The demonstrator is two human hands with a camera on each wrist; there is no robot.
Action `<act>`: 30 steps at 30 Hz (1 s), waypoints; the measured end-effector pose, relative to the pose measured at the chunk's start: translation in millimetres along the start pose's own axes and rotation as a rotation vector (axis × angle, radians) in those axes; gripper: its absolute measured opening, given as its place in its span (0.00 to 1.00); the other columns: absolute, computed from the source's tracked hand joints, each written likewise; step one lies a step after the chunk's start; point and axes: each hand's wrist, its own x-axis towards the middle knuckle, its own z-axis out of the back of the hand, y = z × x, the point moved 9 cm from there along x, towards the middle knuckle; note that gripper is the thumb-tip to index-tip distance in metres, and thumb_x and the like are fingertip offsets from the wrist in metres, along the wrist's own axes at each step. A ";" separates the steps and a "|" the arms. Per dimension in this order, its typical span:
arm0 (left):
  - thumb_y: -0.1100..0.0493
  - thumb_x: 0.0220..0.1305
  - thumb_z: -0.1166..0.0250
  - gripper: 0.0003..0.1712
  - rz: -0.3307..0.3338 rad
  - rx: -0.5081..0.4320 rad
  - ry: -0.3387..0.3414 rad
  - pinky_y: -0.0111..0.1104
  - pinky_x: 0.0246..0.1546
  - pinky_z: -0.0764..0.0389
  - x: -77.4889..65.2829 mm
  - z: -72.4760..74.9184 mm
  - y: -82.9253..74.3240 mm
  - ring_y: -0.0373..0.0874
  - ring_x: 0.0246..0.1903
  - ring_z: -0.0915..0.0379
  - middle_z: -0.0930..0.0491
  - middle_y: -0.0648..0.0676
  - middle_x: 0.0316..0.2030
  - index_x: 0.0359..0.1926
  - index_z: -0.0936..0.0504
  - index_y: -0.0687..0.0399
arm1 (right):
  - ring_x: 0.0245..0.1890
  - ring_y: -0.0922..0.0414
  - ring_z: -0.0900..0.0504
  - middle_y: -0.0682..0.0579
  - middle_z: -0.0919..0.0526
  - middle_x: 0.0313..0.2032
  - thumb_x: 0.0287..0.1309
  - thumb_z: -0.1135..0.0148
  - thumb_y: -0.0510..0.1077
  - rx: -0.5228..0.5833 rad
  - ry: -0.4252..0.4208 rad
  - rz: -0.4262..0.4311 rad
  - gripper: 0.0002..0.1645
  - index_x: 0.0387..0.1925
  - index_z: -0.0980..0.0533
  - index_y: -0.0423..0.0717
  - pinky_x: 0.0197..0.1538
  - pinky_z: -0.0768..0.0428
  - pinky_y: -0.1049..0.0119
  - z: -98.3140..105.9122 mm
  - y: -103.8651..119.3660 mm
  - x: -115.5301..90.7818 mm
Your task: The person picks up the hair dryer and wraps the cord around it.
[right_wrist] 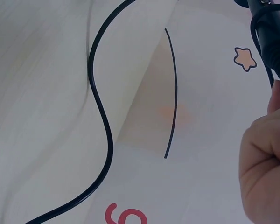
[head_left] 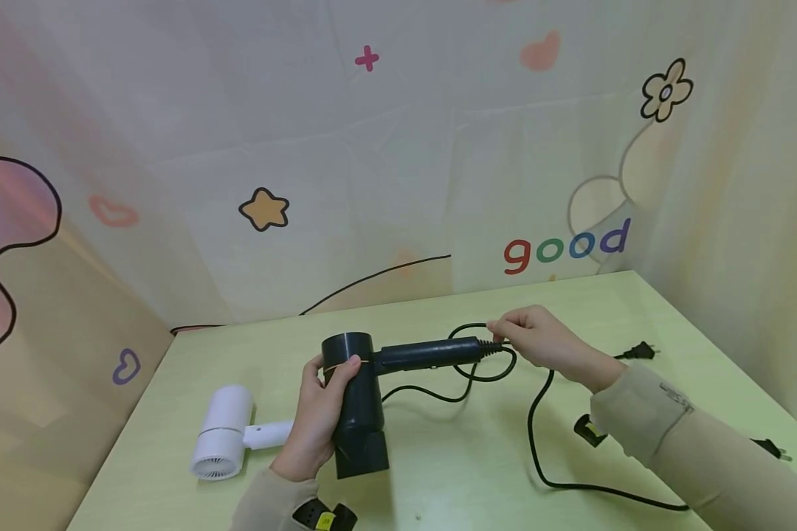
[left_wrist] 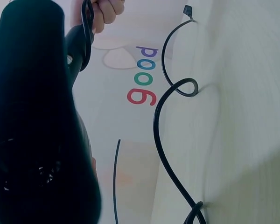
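A black hair dryer [head_left: 359, 413] is held up over the table, its handle pointing right. My left hand [head_left: 314, 426] grips its barrel, with the thumb across the front. At the handle's end my right hand [head_left: 538, 339] pinches the black cord [head_left: 508, 361], which makes a loop just below the fingers. In the left wrist view the dark barrel [left_wrist: 37, 116] fills the left side. The right wrist view has the curled right hand [right_wrist: 266, 158] right below the tip of the handle [right_wrist: 273, 42].
A white hair dryer [head_left: 229, 424] lies on the table [head_left: 452, 464] at left, its handle end hidden behind my left hand. Black cord [head_left: 534, 435] curves across the right side. Black plugs [head_left: 640, 351] lie at right. A printed curtain [head_left: 398, 184] hangs behind.
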 end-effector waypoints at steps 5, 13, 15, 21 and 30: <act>0.41 0.62 0.39 0.42 -0.017 -0.004 -0.007 0.39 0.36 0.18 -1.5 -3.0 -3.6 0.44 0.36 0.21 0.28 0.60 0.47 0.67 0.52 0.47 | 0.20 0.59 0.40 0.57 0.39 0.16 0.67 0.49 0.55 -0.088 -0.069 0.056 0.23 0.25 0.22 0.42 0.28 0.39 0.65 7.3 9.1 -3.5; 0.41 0.60 0.38 0.44 -0.027 0.019 -0.042 0.38 0.34 0.18 -0.7 -2.0 -4.2 0.45 0.34 0.21 0.28 0.61 0.46 0.67 0.53 0.47 | 0.20 0.57 0.40 0.55 0.38 0.17 0.66 0.48 0.55 -0.109 -0.129 0.077 0.23 0.22 0.26 0.43 0.26 0.41 0.65 13.8 15.6 -8.7; 0.40 0.60 0.38 0.44 -0.028 0.025 -0.052 0.38 0.34 0.18 -0.2 -1.5 -3.6 0.45 0.34 0.21 0.28 0.62 0.46 0.67 0.53 0.47 | 0.20 0.58 0.41 0.55 0.39 0.17 0.66 0.48 0.55 -0.090 -0.116 0.083 0.24 0.22 0.26 0.42 0.26 0.42 0.65 11.3 17.9 -10.3; 0.39 0.60 0.37 0.45 -0.028 0.026 -0.082 0.38 0.34 0.18 0.6 -2.0 -3.3 0.45 0.34 0.21 0.29 0.62 0.47 0.67 0.53 0.47 | 0.15 0.61 0.46 0.57 0.43 0.14 0.67 0.49 0.54 -0.024 -0.082 0.093 0.23 0.23 0.24 0.42 0.21 0.45 0.69 0.1 24.1 -16.2; 0.38 0.60 0.39 0.46 -0.021 0.002 -0.123 0.37 0.36 0.18 1.6 -2.2 -4.0 0.46 0.37 0.22 0.31 0.63 0.51 0.67 0.55 0.46 | 0.14 0.62 0.47 0.58 0.44 0.12 0.68 0.49 0.51 0.006 -0.071 0.161 0.20 0.27 0.20 0.44 0.22 0.44 0.68 -23.1 36.2 -33.9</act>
